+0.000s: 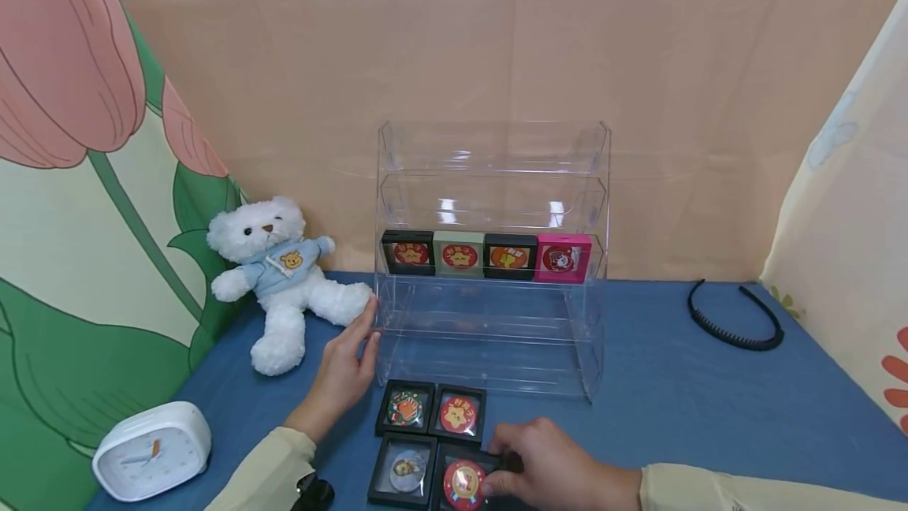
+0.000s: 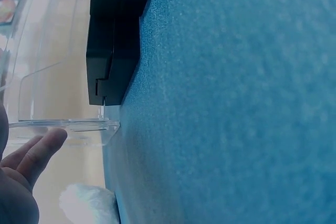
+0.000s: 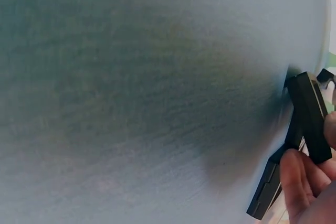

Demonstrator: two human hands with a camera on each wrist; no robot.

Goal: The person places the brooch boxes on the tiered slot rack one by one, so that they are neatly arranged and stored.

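Note:
A clear acrylic display rack with several tiers stands mid-table. My left hand rests its fairly straight fingers on the rack's left side panel; the left wrist view shows the fingers against the clear panel. Below the rack, my right hand pinches a black square badge case holding a round red badge. In the right wrist view, that case is tilted between thumb and fingers. Beside it lie three more black cases: one with a dark patterned badge, one red, one pale blue.
One middle tier holds a row of small cases: black, pale green, another black and pink. A white teddy bear sits left of the rack, with a white clock in front. A black headband lies right.

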